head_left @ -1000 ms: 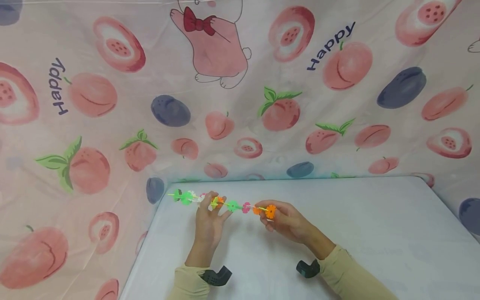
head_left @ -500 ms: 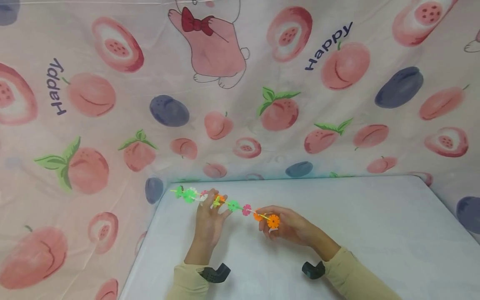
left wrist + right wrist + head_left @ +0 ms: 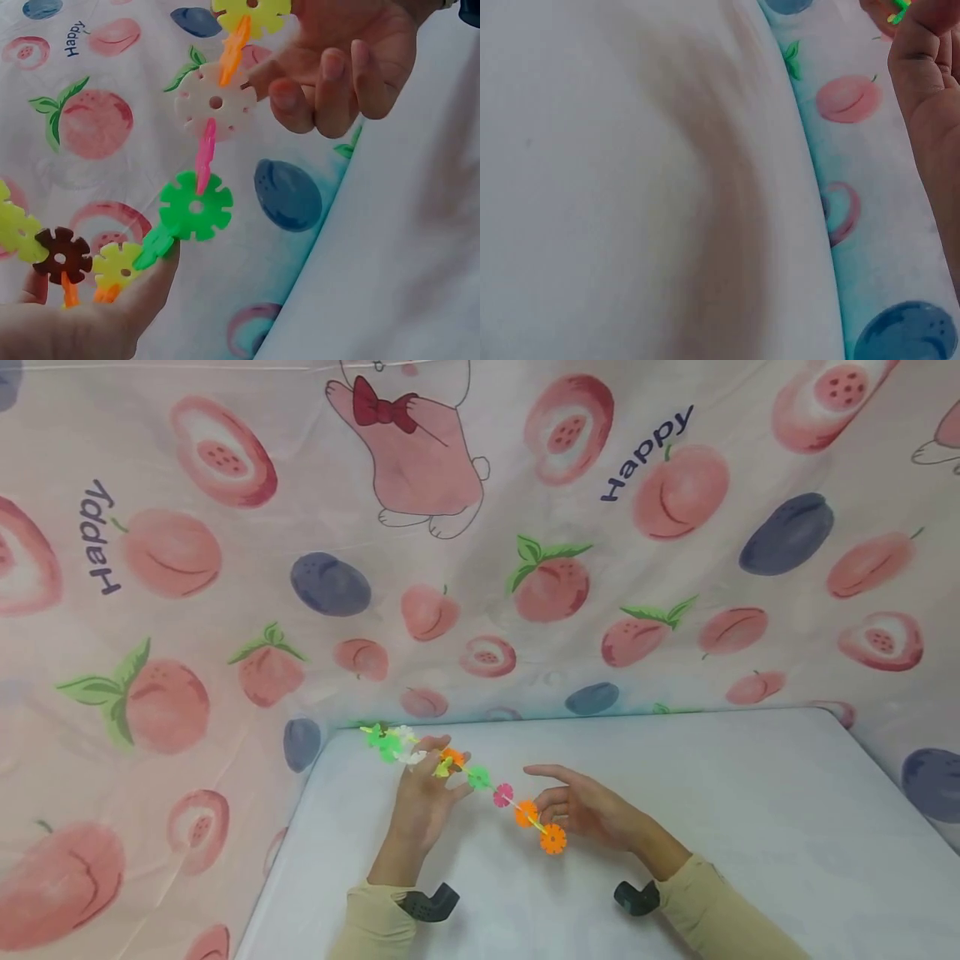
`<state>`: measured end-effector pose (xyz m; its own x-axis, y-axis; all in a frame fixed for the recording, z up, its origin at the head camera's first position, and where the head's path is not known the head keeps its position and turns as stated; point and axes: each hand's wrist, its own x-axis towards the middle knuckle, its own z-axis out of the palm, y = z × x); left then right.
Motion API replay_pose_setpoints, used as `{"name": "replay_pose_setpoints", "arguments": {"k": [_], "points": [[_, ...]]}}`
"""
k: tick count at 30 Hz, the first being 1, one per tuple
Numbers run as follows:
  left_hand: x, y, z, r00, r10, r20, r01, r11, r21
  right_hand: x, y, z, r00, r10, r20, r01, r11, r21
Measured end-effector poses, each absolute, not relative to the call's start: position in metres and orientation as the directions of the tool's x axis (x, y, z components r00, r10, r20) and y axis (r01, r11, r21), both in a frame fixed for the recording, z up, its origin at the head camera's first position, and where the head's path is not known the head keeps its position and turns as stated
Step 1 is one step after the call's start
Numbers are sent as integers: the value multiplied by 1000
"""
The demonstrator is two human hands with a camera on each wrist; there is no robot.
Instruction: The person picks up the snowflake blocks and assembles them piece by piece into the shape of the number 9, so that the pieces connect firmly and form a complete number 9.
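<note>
A chain of notched plastic discs [image 3: 478,777], the kind called snowflake building pieces, slants above the white table in the head view. My left hand [image 3: 420,810] holds it near the middle, with the thumb against a green piece [image 3: 214,206] in the left wrist view. Green and white discs stick out beyond its fingers at the far end. Two orange discs [image 3: 553,842] form the lower right end. Beside them is my right hand [image 3: 603,814], index finger extended and the others loosely bent. It grips nothing that I can see; whether its fingertips touch the chain is hard to tell.
The white table [image 3: 720,827] spreads under both hands. A fruit-printed cloth [image 3: 465,556] rises behind it and along its left side. Black wrist-worn devices [image 3: 431,906] sit at both sleeves.
The right-hand end of the chain has swung down, so the chain slopes more steeply. My right hand has loosened its fingers from it and shifted slightly right. The left hand keeps its hold.
</note>
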<state>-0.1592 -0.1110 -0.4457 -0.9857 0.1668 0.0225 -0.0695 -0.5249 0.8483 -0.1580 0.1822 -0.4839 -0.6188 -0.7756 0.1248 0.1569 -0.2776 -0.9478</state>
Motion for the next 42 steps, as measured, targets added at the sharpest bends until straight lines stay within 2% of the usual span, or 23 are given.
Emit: {"name": "replay_pose_setpoints", "arguments": {"k": [6, 15, 19, 27, 32, 42], "points": [[-158, -107, -447, -962, 272, -11, -153, -506, 849, -164, 187, -494, -626, -769, 127, 168, -292, -942], [-153, -96, -449, -870, 491, -37, -273, -419, 866, -172, 190, -505, -733, -660, 165, 82, -327, -942], [-150, -91, -450, -866, 497, -63, -298, -409, 863, -176, 189, -505, -791, -595, 142, 83, -335, -939], [-151, -80, -453, -860, 494, -127, -367, -427, 826, -184, 183, -501, -904, -428, 23, 62, -183, -981], [-153, -72, -458, -853, 500, -152, -386, -407, 828, -189, 179, -499, -929, -367, -42, 107, -159, -981], [-147, -61, -464, -795, 582, -173, -427, -335, 840, -195, 180, -498, -935, -350, -65, 147, -211, -966]]}}
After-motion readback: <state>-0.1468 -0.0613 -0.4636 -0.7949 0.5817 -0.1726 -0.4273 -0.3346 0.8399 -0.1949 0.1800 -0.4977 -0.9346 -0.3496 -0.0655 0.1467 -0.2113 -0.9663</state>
